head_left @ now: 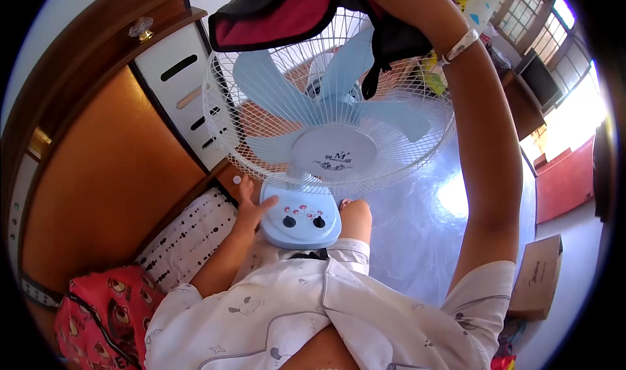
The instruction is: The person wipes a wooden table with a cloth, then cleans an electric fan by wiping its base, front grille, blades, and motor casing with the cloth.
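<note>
Our left hand [250,207], thumb and fingers spread, is at the left edge of the blue base [304,231]. The fan [334,149] is in front of us, a red-and-black cloth [280,16] over its top. Our right hand [403,2] is at the cloth; we cannot tell its grip.

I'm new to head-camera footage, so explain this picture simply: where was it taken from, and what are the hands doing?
There is no robot: the camera is worn on someone's head and looks forward and down. In front is an electric fan with a pale-blue base. The bare left hand, fingers spread, is at the base's edge. The bare right hand reaches up to a dark-edged red cloth at the fan's top; its fingers are hidden, so its grip cannot be told. A dotted white pillow lies to the left.
</note>
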### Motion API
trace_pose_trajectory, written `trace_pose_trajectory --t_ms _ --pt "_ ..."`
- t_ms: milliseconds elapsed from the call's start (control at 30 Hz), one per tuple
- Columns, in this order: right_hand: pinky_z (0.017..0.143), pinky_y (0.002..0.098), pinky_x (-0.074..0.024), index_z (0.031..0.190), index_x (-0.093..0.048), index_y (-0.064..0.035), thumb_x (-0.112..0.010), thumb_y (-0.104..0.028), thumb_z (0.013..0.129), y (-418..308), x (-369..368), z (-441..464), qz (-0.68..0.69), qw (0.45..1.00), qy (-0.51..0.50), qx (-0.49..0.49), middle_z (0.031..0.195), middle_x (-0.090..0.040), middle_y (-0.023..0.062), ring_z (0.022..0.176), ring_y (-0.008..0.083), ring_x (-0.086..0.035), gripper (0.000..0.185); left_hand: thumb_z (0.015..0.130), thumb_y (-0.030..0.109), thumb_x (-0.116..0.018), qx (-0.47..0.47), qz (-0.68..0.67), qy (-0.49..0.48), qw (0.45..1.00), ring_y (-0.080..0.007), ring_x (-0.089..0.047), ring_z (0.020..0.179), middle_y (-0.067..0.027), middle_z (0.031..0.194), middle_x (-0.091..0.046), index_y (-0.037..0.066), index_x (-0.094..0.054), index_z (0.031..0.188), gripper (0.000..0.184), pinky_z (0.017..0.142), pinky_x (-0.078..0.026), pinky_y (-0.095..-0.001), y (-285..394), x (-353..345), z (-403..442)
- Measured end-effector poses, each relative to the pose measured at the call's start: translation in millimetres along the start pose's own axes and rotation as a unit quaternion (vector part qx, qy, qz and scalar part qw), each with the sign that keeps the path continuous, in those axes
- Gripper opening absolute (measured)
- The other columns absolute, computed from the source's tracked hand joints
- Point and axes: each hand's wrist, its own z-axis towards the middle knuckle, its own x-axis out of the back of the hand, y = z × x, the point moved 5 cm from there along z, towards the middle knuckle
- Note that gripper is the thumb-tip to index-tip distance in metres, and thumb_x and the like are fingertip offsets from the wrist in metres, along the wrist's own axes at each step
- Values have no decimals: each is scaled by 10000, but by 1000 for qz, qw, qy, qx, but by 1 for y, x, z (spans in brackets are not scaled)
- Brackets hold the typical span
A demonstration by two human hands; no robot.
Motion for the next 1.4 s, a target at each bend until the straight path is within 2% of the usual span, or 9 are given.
trace_pose_trajectory --t_ms 167,400,567,800,933,1067,1133,1233,1400 --pt "706 459 -474 883 -670 36 -527 -365 960 -5 18 -21 155 948 -70 -269 795 -637 276 767 418 -625 433 716 324 -851 -248 -230 -141 930 -253 -274 1407 -76 1525 -268 107 -165 1521 1080 1171 -207 -446 89 -2 20" --pt "694 404 -484 911 -662 71 -539 -350 967 0 32 -58 147 923 -60 -351 778 -647 261 722 365 -639 443 704 362 -842 -192 -257 -244 915 -258 -326 1376 -67 1479 -349 93 -246 1497 1027 1158 -248 -446 98 -22 43" --pt "611 209 -450 996 -683 77 -562 -271 988 13 32 -114 290 852 27 -435 764 -648 -17 679 39 -557 369 643 248 -884 -205 -280 -206 915 -257 -386 1328 -97 1413 -403 33 -262 1461 1049 1131 -328 -410 111 -29 34" --pt "757 265 -518 1155 -677 4 -575 -403 953 46 29 -177 234 876 115 -406 804 -701 107 738 143 -658 466 581 275 -925 -229 -212 -206 928 -234 -461 1264 -119 1348 -468 4 -297 1428 1089 1075 -394 -378 136 -43 22" --pt "768 248 -506 1180 -645 6 -523 -331 988 45 37 -177 129 836 -73 -528 889 -697 105 818 122 -655 407 550 301 -943 -204 -203 -202 936 -226 -492 1233 -122 1325 -489 -4 -310 1414 1114 1046 -421 -368 133 -46 28" --pt "833 285 -510 1118 -668 -21 -640 -182 911 -8 35 -137 124 938 46 -321 962 -691 145 909 197 -672 263 568 269 -937 -207 -221 -209 930 -228 -487 1239 -109 1329 -490 4 -310 1417 1088 1058 -413 -369 128 -46 30" --pt "656 193 -495 1099 -674 15 -534 -226 1004 -44 43 -103 -53 989 71 -116 822 -677 36 729 50 -613 294 574 258 -934 -209 -230 -199 929 -235 -476 1253 -110 1341 -481 7 -299 1428 1094 1074 -400 -373 123 -43 30" --pt "1048 416 -431 1140 -683 -107 -754 -73 646 -86 17 -101 11 991 80 -111 1283 -613 65 1301 252 -493 501 599 199 -915 -216 -274 -178 920 -255 -386 1332 -112 1425 -404 28 -228 1479 1128 1145 -302 -395 116 -29 33" --pt "1107 403 -363 1101 -653 -35 -616 -136 758 -150 -54 -129 58 998 36 14 1335 -569 68 1362 237 -408 360 656 119 -861 -231 -294 -194 907 -243 -381 1333 -90 1424 -403 49 -240 1479 1033 1142 -296 -394 115 -14 39"
